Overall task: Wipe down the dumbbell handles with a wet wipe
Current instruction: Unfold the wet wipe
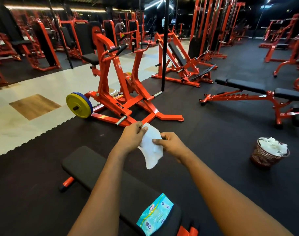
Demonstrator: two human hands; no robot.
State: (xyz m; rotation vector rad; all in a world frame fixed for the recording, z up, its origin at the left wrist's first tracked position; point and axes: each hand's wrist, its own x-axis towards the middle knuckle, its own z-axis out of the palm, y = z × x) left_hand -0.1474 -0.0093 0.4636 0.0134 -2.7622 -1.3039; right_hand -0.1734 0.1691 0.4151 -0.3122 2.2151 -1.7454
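Wet wipe (152,150): hanging above the black bench (94,167)
Left hand (131,138): pinching its top edge
Right hand (172,144): pinching its right side
Wipe pack (154,214): lying on the bench
Basket (269,155): sitting right of the bench

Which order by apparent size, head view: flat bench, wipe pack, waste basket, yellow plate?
1. flat bench
2. wipe pack and waste basket, about alike; pack is nearer the camera
3. yellow plate, farthest

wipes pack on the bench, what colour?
Teal-blue wipes pack with yellow-green swirl and white text; head view.
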